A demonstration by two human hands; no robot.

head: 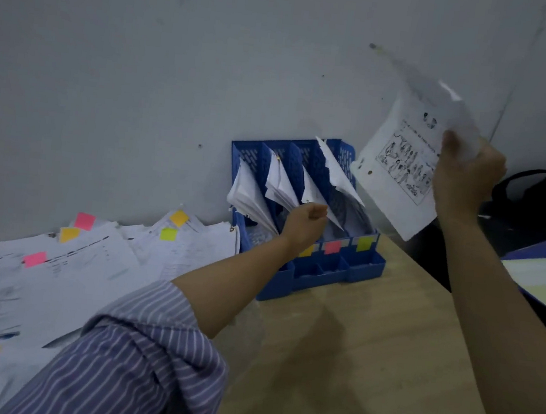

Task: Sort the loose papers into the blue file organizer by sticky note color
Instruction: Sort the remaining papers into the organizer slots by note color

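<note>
A blue file organizer (364, 267) stands against the wall, its slots holding leaning white papers. Yellow, pink and green sticky notes mark its front ledge. My left hand (303, 222) reaches into the middle slots with curled fingers and pinches the edge of a filed sheet (313, 194). My right hand (470, 173) is raised to the right of the organizer and grips a sheaf of printed papers (400, 166) with a drawing on the front sheet. Loose papers (66, 272) with pink, yellow and green sticky notes cover the table at left.
The wooden table (367, 351) runs to an edge at right. A blue folder with pale sheets (543, 282) lies past that edge, and a black bag (542, 194) sits behind it. A grey wall stands close behind the organizer.
</note>
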